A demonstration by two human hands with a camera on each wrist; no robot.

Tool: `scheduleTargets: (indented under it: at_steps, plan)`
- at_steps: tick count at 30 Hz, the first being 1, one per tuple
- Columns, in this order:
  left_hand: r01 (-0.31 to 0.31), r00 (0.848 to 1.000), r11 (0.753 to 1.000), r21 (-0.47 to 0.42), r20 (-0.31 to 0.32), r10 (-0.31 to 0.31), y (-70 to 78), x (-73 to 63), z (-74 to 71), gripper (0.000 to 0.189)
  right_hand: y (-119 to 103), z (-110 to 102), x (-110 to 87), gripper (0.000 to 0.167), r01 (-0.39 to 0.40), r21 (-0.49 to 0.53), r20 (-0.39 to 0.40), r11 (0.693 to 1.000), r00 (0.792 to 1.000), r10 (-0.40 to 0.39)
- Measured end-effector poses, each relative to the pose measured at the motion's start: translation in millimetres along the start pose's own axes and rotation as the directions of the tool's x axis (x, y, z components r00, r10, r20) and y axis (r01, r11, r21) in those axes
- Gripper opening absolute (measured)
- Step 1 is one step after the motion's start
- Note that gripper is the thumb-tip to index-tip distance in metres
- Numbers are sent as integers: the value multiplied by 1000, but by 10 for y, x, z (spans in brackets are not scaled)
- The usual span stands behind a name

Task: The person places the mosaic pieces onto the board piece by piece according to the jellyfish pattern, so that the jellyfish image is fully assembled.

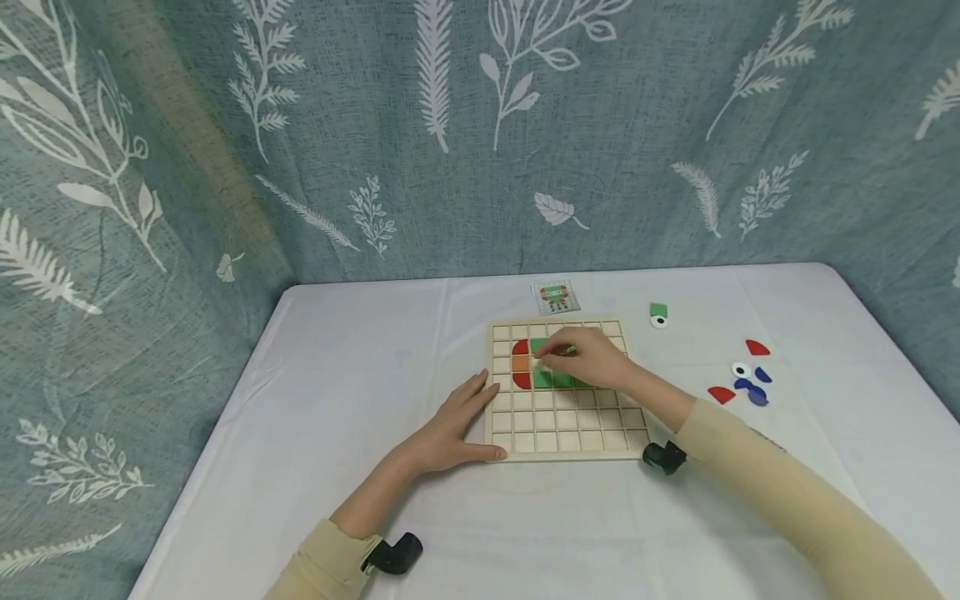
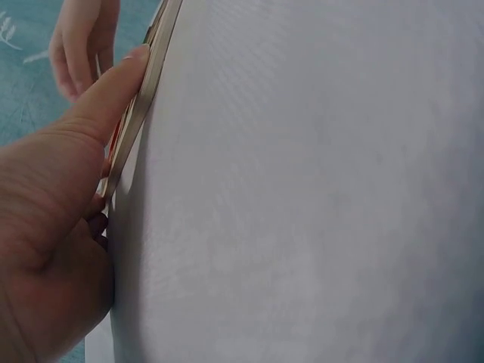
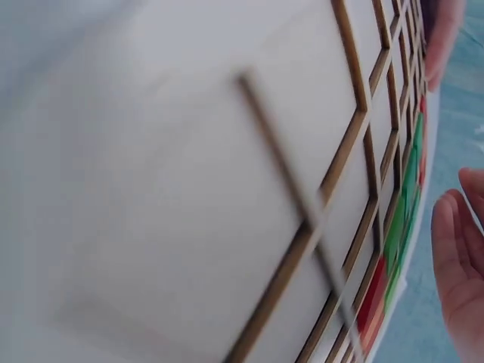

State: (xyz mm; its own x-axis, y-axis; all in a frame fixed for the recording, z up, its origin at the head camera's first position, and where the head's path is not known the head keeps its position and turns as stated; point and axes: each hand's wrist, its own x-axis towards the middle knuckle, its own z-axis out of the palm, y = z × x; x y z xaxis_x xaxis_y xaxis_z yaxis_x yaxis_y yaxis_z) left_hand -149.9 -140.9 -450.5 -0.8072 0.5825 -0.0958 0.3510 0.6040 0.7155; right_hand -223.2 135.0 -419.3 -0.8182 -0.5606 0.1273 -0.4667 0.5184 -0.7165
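Observation:
A wooden grid board (image 1: 567, 420) lies on the white table, with red, orange and green flat pieces set in its upper cells. My left hand (image 1: 448, 425) spans the board's left edge, fingers spread, fingertips at the side and thumb (image 2: 113, 91) at the near corner. Over the green pieces (image 1: 553, 380), my right hand (image 1: 588, 357) pinches a small white piece (image 1: 536, 364) between thumb and fingertips, close above the grid. An orange square (image 1: 521, 363) sits between two red rounded pieces just left of it. My right palm and wrist cover part of the grid.
A printed pattern card (image 1: 556, 297) lies behind the board. To the right are a green square (image 1: 658, 309), white eye discs (image 1: 741, 371), red quarter pieces (image 1: 722, 394) and several blue pieces (image 1: 758, 396). A patterned curtain (image 1: 480, 200) hangs behind the table.

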Motion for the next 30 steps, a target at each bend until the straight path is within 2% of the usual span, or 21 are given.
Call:
scheduleTargets:
  at_steps: [4, 8, 12, 15, 25, 30]
  plan:
    - [8, 1000, 1000, -3, -1, -8, 12, -1, 3, 94, 71, -145, -208, 18, -82, 37, -37, 996, 996, 83]
    - [6, 1000, 1000, -1, -3, -6, 11, 2, 0, 95, 182, -291, -421, 20, -176, 31, -74, 984, 981, 178]
    - [4, 1000, 1000, -1, 1, -4, 5, 5, -1, 95, 288, -422, -621, 22, -288, -3, -106, 958, 952, 286]
    - [1, 1000, 1000, -6, 0, -1, 3, 6, 2, 95, 349, -508, -758, 24, -345, -34, -127, 938, 933, 338]
    - [-6, 1000, 1000, -18, -9, 6, 5, 20, 16, 95, 592, -793, -1020, 28, -379, -89, -187, 921, 915, 358]
    - [7, 1000, 1000, -10, -8, -7, 18, 31, 20, 95, 695, -969, -1123, 31, -418, -105, -218, 902, 895, 389]
